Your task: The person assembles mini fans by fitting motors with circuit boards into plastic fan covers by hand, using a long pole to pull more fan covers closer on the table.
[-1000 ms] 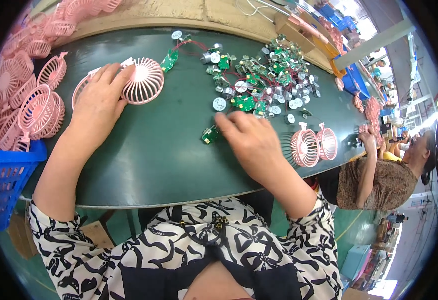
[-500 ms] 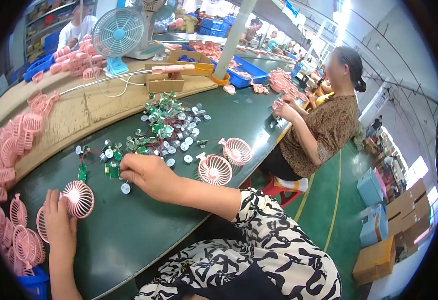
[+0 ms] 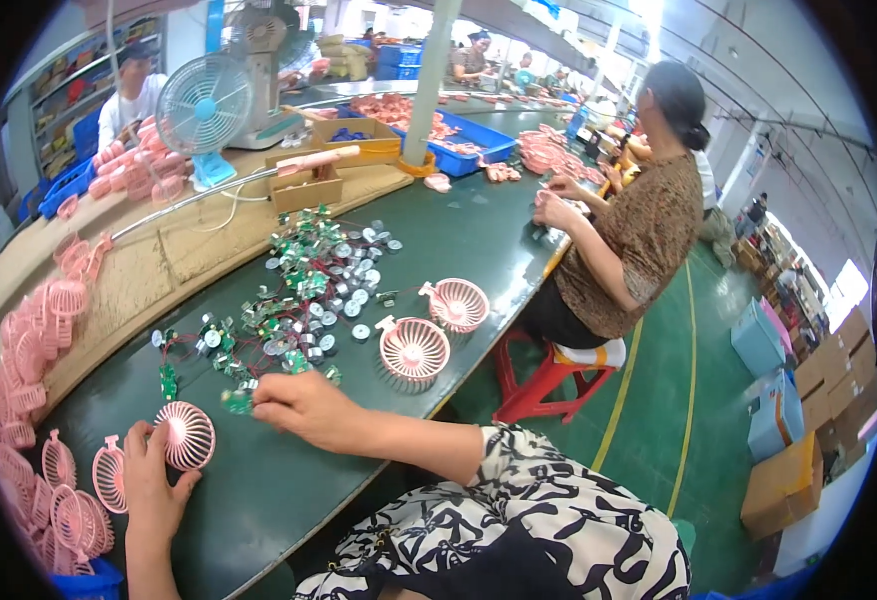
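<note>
Green floor with yellow lines fills the right of the frame, and a dark green table runs from the lower left up toward the top centre, with a tan board along its far edge. On the upper left stands an electric fan with pale blue blades, and right of it a small cardboard box.

At the lower left of the frame, the left hand curls round the left side of a pink fan cage, thumb and fingers spread to its width and resting at its edge. Just left of that hand another pink cage stands on the table, and a heap of pink parts spreads up the left edge, with a blue basket below.

Near the centre, the right hand has thumb and fingertips pinched together on a green circuit board, just right of the held cage and apart from it. Above lies a pile of circuit boards and small motors joined by red wires; one loose board lies above the held cage.

Right of the pile, two pink cages sit side by side, the nearer cage below the farther cage. At upper right a co-worker in a brown patterned top sits on a red stool at the table's edge.
</note>
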Demonstrator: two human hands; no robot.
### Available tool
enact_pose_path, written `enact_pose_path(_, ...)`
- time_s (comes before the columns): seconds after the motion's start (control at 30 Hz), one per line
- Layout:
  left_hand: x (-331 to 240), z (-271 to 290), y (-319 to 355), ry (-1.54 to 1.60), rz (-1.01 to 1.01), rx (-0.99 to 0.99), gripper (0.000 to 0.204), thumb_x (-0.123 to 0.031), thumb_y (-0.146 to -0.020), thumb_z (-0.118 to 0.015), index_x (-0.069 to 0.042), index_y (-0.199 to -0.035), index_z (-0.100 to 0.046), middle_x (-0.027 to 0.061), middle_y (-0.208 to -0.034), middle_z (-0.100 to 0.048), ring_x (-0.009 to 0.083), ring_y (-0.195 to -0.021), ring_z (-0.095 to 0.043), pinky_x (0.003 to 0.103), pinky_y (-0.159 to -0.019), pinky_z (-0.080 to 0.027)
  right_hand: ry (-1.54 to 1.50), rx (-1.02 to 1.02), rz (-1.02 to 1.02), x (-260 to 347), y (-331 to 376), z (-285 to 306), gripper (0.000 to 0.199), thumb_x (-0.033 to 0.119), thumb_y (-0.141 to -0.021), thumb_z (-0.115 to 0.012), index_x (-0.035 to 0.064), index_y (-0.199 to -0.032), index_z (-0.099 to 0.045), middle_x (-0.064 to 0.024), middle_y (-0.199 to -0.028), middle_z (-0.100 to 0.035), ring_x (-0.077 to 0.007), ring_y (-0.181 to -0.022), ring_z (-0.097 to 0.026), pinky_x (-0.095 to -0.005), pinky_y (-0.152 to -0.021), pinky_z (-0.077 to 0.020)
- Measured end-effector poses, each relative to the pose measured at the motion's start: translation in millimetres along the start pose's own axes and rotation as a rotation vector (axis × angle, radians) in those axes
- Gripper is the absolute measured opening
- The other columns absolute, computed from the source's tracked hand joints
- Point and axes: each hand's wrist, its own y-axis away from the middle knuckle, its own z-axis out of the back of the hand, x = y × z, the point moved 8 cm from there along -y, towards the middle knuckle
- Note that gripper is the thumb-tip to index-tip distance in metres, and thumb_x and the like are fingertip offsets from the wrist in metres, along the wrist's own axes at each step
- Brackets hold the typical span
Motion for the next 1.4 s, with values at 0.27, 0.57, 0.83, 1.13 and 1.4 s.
enact_pose_path(0.27,9.7,-3.5,6.8,-0.055,-0.083,0.049,0.074,0.009,-0.072,-0.067,-0.004,-0.140,-0.043,0.0187,-0.117,-0.059,0.0374,-0.109,-0.055,0.043,-0.093,-0.045,0.530,-0.079,0.140,-21.5,-26.6,-28.4,0.017,0.020,-0.089,-0.064,0.0035,-0.094,-0.062,-0.0166,-0.082,-0.066,-0.0368,-0.079,-0.065,-0.0480,-0.071,-0.0501)
enact_pose_path(0.57,65.7,-0.6,2.2,0.249,0.091,-0.270,0.031,0.001,-0.094,-0.052,-0.001,-0.124,-0.055,0.0111,-0.078,-0.060,0.0216,-0.070,-0.060,0.034,-0.065,-0.048,0.957,-0.078,0.193,4.8,48.0,-16.7,0.025,0.025,-0.084,-0.071,0.0058,-0.097,-0.061,-0.0107,-0.099,-0.056,-0.0279,-0.094,-0.058,-0.0422,-0.079,-0.0486)
enact_pose_path(0.83,48.6,-28.4,14.4,1.030,0.498,-0.011,0.008,-0.008,-0.097,-0.050,-0.006,-0.098,-0.057,-0.0030,-0.073,-0.058,0.0027,-0.055,-0.051,0.018,-0.048,-0.039,0.907,-0.068,0.185,-4.5,62.5,-12.3,0.028,0.021,-0.081,-0.073,0.0085,-0.100,-0.057,-0.0079,-0.096,-0.054,-0.0264,-0.091,-0.058,-0.0384,-0.075,-0.0466)
enact_pose_path(1.13,3.0,-50.4,30.8,1.052,0.465,0.358,0.007,-0.002,-0.094,-0.052,-0.002,-0.098,-0.058,-0.0037,-0.081,-0.057,0.0014,-0.067,-0.050,0.017,-0.059,-0.038,0.868,0.034,0.020,-11.4,49.0,8.7,0.030,0.024,-0.081,-0.074,0.0082,-0.102,-0.059,-0.0067,-0.100,-0.055,-0.0261,-0.095,-0.058,-0.0386,-0.078,-0.0476)
enact_pose_path(1.4,-19.7,-19.2,28.4,0.751,0.286,0.320,0.046,0.002,-0.078,-0.057,0.000,-0.124,-0.054,0.0137,-0.132,-0.050,0.0203,-0.120,-0.050,0.028,-0.095,-0.040,0.867,0.093,-0.018,-5.4,59.9,13.5,0.034,0.022,-0.078,-0.076,0.0099,-0.107,-0.061,-0.0066,-0.097,-0.053,-0.0257,-0.092,-0.058,-0.0378,-0.076,-0.0473)
